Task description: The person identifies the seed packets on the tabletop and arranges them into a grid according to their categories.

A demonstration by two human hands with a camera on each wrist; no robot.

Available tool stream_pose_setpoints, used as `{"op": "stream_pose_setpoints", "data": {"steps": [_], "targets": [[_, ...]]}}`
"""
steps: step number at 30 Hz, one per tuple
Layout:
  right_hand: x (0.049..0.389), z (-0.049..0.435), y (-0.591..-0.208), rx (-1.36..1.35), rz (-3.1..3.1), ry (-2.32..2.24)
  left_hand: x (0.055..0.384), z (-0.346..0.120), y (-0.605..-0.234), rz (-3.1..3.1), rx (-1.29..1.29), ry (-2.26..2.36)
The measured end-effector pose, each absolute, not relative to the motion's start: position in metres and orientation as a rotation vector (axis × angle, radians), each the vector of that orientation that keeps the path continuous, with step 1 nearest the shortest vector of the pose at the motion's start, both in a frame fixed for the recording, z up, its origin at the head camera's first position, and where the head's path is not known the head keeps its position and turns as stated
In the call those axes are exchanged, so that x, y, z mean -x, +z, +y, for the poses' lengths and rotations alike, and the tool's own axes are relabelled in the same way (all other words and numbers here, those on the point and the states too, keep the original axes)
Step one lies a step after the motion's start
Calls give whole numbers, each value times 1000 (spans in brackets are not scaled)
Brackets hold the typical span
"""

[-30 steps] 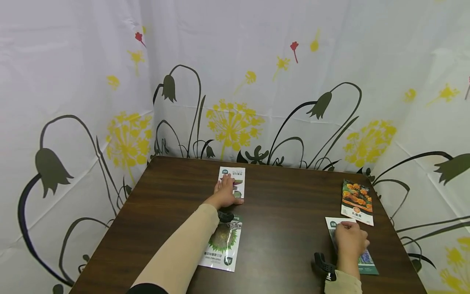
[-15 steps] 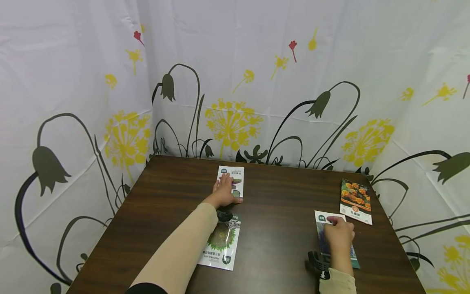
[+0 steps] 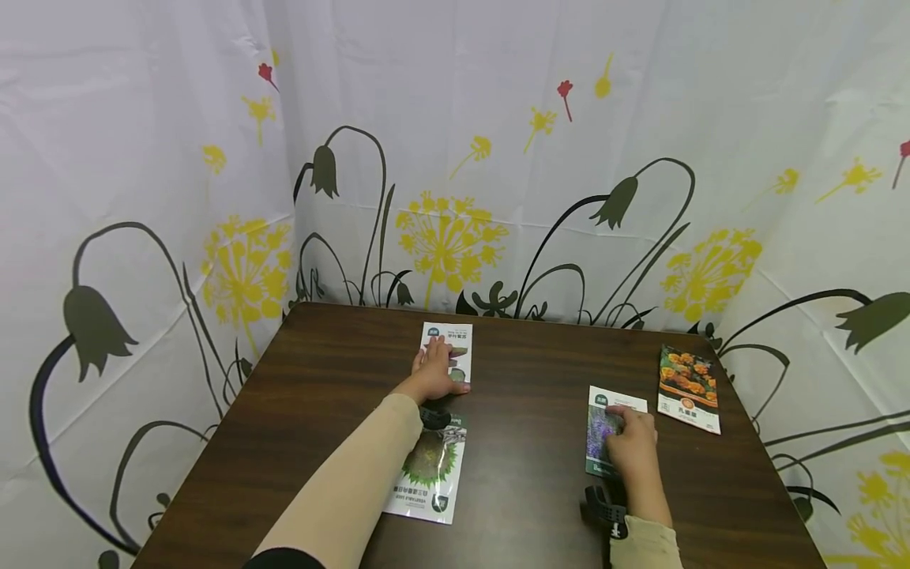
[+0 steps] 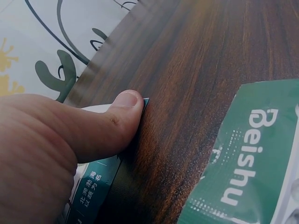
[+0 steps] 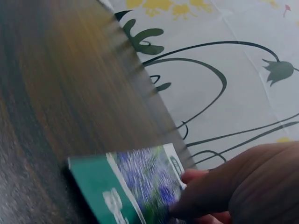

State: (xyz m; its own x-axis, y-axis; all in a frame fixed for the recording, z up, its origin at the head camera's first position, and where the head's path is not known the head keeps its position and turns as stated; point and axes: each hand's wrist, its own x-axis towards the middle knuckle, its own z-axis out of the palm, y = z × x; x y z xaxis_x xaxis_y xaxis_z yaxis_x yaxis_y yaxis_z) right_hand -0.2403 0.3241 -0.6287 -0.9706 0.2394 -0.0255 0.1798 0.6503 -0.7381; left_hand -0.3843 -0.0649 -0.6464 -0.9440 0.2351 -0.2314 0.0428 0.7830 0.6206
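My left hand [image 3: 430, 376] rests on a white seed packet [image 3: 461, 336] near the table's back edge, its fingers spread over the print. In the left wrist view the thumb [image 4: 122, 116] lies along that packet's edge. With thumb and fingers, my right hand [image 3: 633, 442] pinches a seed packet with purple flowers [image 3: 599, 436] over the right half of the table. The right wrist view shows this packet's green end [image 5: 96, 184] raised at a slant; the hand covers part of its other end.
Below the left wrist lies a sunflower seed packet [image 3: 430, 474], partly under the sleeve. An orange-flower seed packet [image 3: 688, 387] lies at the right edge of the brown table [image 3: 526, 474]. A flower-printed white curtain [image 3: 455, 118] hangs behind and at the sides.
My right hand has moved left and slightly away from me, carrying the purple-flower packet away from the orange-flower one. The left hand has stayed on its packet.
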Motion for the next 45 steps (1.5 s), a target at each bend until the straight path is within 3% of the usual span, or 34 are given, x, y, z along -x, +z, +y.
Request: {"op": "stream_pose_setpoints", "data": {"steps": [16,24,38,45], "targets": [[245,310,-644,-85,-2799,1035,379,-63,-648,2709,-205,970],[243,299,-642,13,-2818,1190,380,-64,-647,2701,-205,958],[245,289,-653,-316,-2701,1134,383,-65,-651,2700,-222,960],[247,286,-652,-348,-2690,1171,382,-64,-650,2713,-223,958]]}}
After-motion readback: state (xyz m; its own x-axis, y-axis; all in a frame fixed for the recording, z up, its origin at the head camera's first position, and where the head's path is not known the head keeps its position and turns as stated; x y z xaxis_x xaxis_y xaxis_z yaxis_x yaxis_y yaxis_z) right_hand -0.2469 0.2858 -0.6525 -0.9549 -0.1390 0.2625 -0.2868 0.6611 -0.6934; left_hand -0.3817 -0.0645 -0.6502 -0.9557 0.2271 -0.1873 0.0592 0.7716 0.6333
